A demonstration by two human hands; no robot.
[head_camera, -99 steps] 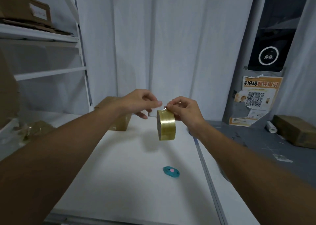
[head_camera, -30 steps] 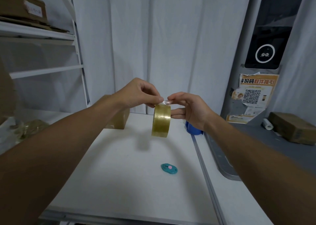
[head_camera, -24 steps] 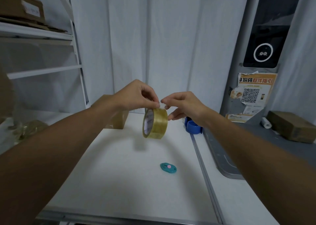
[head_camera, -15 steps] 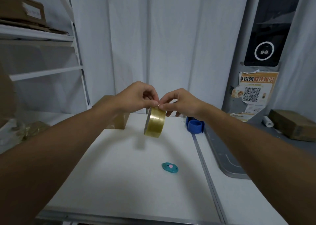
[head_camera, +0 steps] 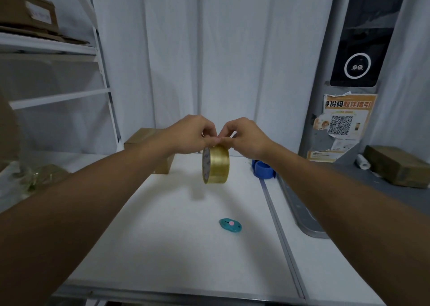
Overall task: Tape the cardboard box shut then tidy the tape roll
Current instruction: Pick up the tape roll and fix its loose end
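A small teal cutter (head_camera: 230, 225) with a pink button is seen lying flat on the white table (head_camera: 176, 247), nearest the viewer. Farther out, the tape roll (head_camera: 216, 164) is held on edge in the air above the table, its rim turned toward the viewer. Its top edge is pinched by the fingers of the left hand (head_camera: 190, 134), and the fingers of the right hand (head_camera: 246, 136) are pressed together at the same spot, fingertips touching. Beyond the right wrist, a blue tape dispenser (head_camera: 264, 169) is set on the table. The cardboard box (head_camera: 149, 146) is placed at the far left edge, partly hidden behind the left forearm.
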